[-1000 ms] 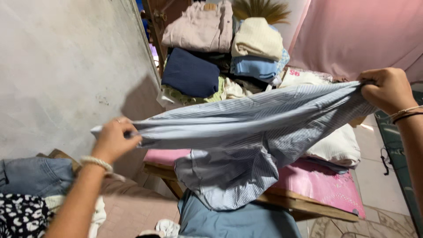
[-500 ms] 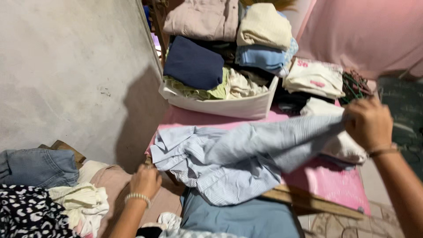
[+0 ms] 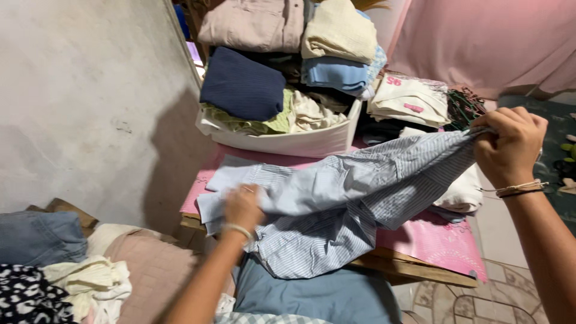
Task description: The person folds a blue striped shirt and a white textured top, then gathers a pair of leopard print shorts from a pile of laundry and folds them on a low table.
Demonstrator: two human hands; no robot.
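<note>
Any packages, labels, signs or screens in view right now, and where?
Folded white garment: right of the white basket, on the pink-covered table; small pink printed marks near its top and middle.
Pink table cover: faint darker pink print at its right edge, too blurred to make out.
No packages, signs or screens visible.

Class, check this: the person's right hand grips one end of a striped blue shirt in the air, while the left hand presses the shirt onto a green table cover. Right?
Not quite. The head view shows the table cover is pink, not green. The right hand does grip the raised end of the striped blue shirt, and the left hand presses it down.
</note>
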